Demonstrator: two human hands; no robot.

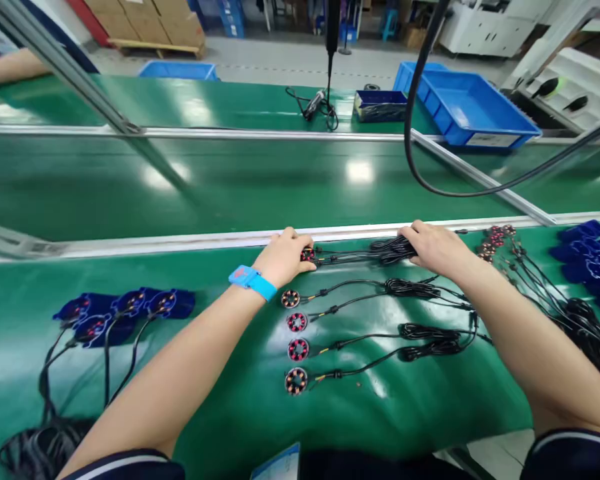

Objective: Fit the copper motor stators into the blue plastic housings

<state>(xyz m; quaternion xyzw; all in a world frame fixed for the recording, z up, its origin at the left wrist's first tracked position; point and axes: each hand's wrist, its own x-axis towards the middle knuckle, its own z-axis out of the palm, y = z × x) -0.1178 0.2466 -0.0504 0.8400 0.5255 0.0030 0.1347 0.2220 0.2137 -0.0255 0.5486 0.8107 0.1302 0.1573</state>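
My left hand (283,259), with a blue wrist strap (253,281), is closed around a small ring-shaped wound coil (308,255) near the table's far rail. Black leads run right from that coil to a coiled cable bundle (387,251). My right hand (437,248) grips the right end of this bundle, its fingertips partly hidden. Nearer to me, several similar coils lie in a column, among them a red-wound coil (298,349) and a copper-coloured coil (296,381). Each has its black cable stretched to the right, with a tied bundle (430,348) at the far end.
At left, coils lie on dark blue pieces (175,303), their cables gathered below. More loose coils (495,241) and blue pieces (587,260) lie at right. A metal rail (220,241) borders the far edge. A black cable loop (413,147) hangs before a blue bin (475,107).
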